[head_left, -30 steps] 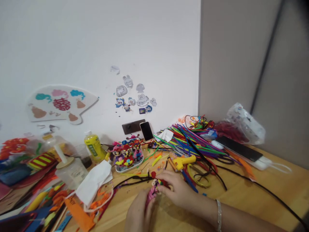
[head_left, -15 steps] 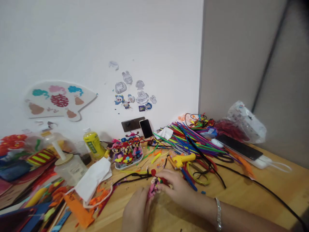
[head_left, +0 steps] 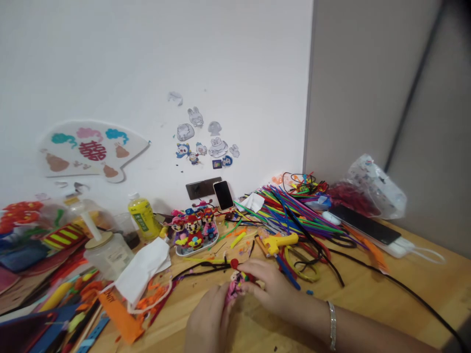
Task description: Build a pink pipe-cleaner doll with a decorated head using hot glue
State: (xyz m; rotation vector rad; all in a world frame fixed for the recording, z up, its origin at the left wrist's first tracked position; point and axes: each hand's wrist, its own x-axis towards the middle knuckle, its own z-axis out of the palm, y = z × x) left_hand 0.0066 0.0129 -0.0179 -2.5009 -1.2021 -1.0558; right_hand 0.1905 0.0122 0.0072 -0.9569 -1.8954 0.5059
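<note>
Between my two hands, low in the middle of the head view, is a small pink figurine (head_left: pixel 233 290) with a pale head and a red piece on top. My left hand (head_left: pixel 209 314) is closed around its lower left side. Thumb and fingers of my right hand (head_left: pixel 270 284) pinch its upper right side, by some green and yellow bits; a bracelet circles that wrist. Part of the figurine is hidden by my fingers. Beyond it, a small tray (head_left: pixel 191 251) holds several similar colourful figurines (head_left: pixel 194 230).
A yellow glue gun (head_left: pixel 281 241) and a heap of coloured pipe cleaners (head_left: pixel 279 211) lie behind my right hand. A phone (head_left: pixel 364 224) rests at the right, with a black cable (head_left: pixel 405 289) across the wood. A white face mask (head_left: pixel 142 269), a jar (head_left: pixel 108 255) and a yellow bottle (head_left: pixel 143 215) stand left.
Almost nothing differs. Both hands keep their hold on the figurine, and the view has shifted very slightly.
</note>
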